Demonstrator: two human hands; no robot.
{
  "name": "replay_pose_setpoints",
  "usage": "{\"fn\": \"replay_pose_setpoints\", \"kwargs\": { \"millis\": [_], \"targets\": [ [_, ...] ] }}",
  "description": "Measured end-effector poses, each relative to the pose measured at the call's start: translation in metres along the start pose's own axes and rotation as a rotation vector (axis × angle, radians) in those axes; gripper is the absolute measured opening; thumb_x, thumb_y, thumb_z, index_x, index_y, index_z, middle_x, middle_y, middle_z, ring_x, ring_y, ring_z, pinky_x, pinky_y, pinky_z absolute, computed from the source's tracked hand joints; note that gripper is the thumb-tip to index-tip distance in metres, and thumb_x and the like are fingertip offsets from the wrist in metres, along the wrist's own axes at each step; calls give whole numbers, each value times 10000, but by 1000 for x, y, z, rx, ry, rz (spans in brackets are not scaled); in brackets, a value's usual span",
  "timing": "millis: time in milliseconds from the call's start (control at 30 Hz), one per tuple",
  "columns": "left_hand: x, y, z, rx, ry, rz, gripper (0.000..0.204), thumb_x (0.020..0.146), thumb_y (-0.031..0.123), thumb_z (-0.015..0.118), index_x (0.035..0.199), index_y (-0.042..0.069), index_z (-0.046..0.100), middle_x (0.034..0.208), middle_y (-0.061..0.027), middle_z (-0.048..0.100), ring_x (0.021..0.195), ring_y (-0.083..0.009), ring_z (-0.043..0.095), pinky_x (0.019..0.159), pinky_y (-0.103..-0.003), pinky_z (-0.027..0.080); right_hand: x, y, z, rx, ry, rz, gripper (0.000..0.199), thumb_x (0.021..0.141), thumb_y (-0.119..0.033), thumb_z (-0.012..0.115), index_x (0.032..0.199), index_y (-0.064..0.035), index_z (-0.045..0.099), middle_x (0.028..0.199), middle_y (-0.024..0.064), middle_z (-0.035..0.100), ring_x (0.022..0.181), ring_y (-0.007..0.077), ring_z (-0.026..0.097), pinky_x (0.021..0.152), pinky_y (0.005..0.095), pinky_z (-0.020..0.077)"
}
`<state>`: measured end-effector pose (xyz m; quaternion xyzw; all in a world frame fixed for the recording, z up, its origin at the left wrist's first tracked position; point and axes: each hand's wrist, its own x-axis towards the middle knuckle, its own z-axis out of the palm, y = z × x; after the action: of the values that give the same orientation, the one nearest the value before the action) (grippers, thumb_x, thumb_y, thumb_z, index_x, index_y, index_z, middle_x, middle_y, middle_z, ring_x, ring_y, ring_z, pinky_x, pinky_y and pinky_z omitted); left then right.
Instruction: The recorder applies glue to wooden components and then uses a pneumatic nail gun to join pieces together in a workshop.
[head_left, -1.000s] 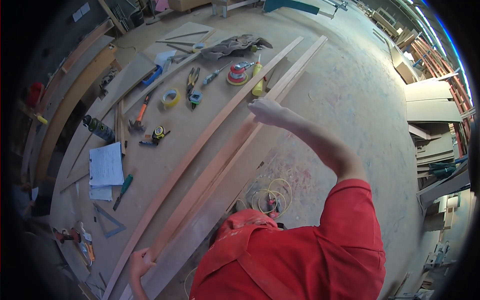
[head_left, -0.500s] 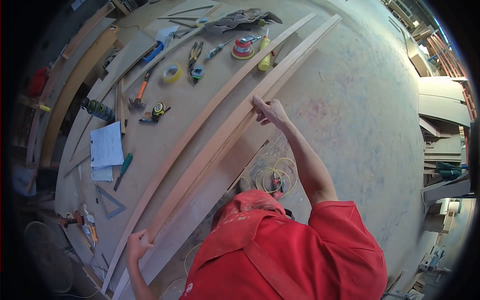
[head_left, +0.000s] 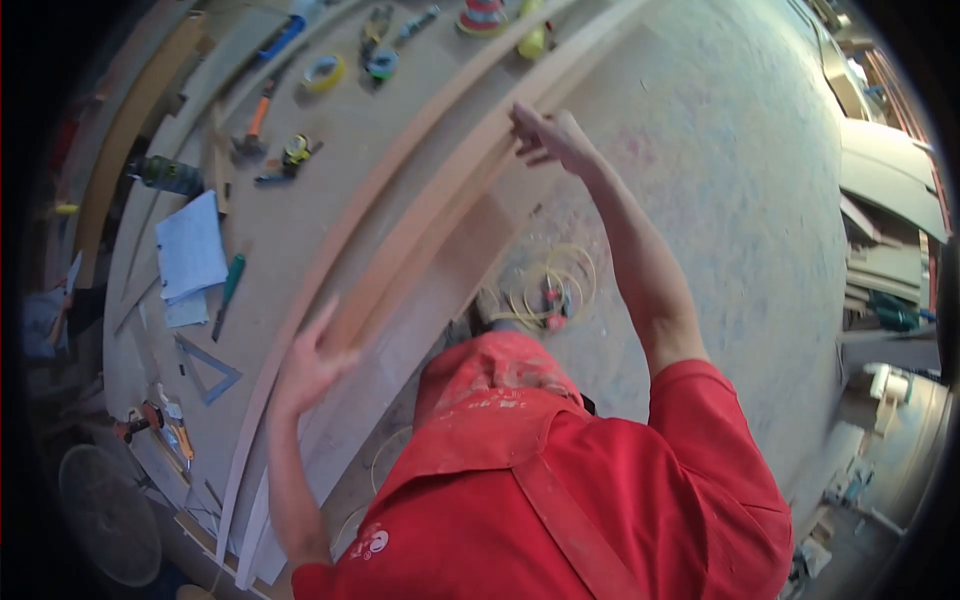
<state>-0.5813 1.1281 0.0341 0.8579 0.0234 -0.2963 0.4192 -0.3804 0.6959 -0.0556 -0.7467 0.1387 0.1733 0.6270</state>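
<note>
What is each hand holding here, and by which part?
Both hands are on one long wooden strip: the right hand near its far end, the left hand near its near end. A closed grip cannot be confirmed.

Bare wood, matt and dusty

Long pale wooden strip (head_left: 420, 215) looks smooth, unvarnished; flat brown board desk (head_left: 330, 150) matt; white paper sheets (head_left: 190, 250) dull.

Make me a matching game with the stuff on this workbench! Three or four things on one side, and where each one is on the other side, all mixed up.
Things:
1. long wooden strip
2. stack of papers
3. hammer
4. coiled yellow cord

Places:
A. on the floor, below the bench edge
B. far side of the bench, orange handle
C. between the left hand and right hand
D. left part of the bench, beside a green-handled tool

Pairs: 1-C, 2-D, 3-B, 4-A
</note>
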Motion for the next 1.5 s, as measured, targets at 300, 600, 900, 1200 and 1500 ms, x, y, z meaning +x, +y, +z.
{"fn": "replay_pose_setpoints", "kwargs": {
  "millis": [300,600,900,1200,1500],
  "targets": [
    [104,65,56,-66,91,193,502,880,47,678,1378,59,617,1371,-156,628,1235,-204,598,1062,-310,441,5,-9,-3,-98,-30,0,693,901,-601,672,1066,71,697,987,149,729,823,236,750,718,360,634],
    [96,68,67,36,240,196,459,908,48,658,1365,82,634,1257,-132,677,1162,-198,628,1041,-316,445,-46,104,-26,166,-14,45,563,936,-540,661,933,23,677,831,65,677,713,138,679,664,277,564],
    [99,58,50,-42,197,56,656,945,72,648,1547,46,389,1421,-117,574,1253,-185,559,1086,-307,396,-205,459,-119,-143,7,690,437,888,-401,676,769,19,691,707,90,684,599,166,668,555,318,567],
    [79,61,3,413,325,-98,616,1028,202,542,1566,7,313,1608,-137,354,1474,-257,335,1216,-387,229,-173,696,-123,-393,62,569,385,882,-327,626,908,41,737,808,215,732,761,337,736,772,414,592],
    [33,69,-53,174,521,-233,627,1045,254,561,1584,83,289,1603,-90,346,1453,-252,358,1205,-414,272,-37,833,-102,-361,282,469,443,910,-320,526,1135,24,692,1141,304,670,1093,445,644,988,486,498]
  ]
}}
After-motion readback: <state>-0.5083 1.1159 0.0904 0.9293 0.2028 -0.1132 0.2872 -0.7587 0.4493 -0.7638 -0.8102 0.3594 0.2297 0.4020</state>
